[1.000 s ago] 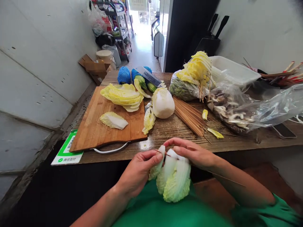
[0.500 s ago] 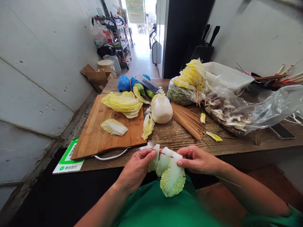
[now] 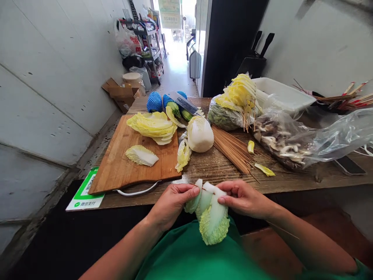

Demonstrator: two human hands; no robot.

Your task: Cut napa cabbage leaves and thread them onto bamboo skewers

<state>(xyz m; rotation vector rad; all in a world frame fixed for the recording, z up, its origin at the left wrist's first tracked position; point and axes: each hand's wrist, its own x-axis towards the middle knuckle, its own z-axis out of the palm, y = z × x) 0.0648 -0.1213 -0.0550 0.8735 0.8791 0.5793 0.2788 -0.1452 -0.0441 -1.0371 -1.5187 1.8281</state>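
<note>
Close to my body, above the table's front edge, several pale napa cabbage leaves (image 3: 214, 217) hang side by side on a thin bamboo skewer (image 3: 282, 229). My left hand (image 3: 175, 202) pinches the leftmost leaf (image 3: 196, 198) between thumb and fingers. With thumb and bent fingers, my right hand (image 3: 244, 199) grips the thick white end of the right-hand leaf. The skewer's long end shows below my right wrist; its middle is hidden by that hand. A short dark stretch of it crosses the leaves near their top.
A cutting board (image 3: 112, 167) bears a stack of cabbage leaves (image 3: 153, 126) and one single leaf (image 3: 142, 155). Beside it stand a cabbage head (image 3: 200, 134) and a bundle of skewers (image 3: 233, 149). A cleaver (image 3: 183, 103) lies behind. Bagged mushrooms (image 3: 288, 146) and a phone (image 3: 349, 166) sit right.
My left hand has moved right with its leaf, closer to the other leaves, so less bare skewer shows between them. My right hand keeps its grip almost in place.
</note>
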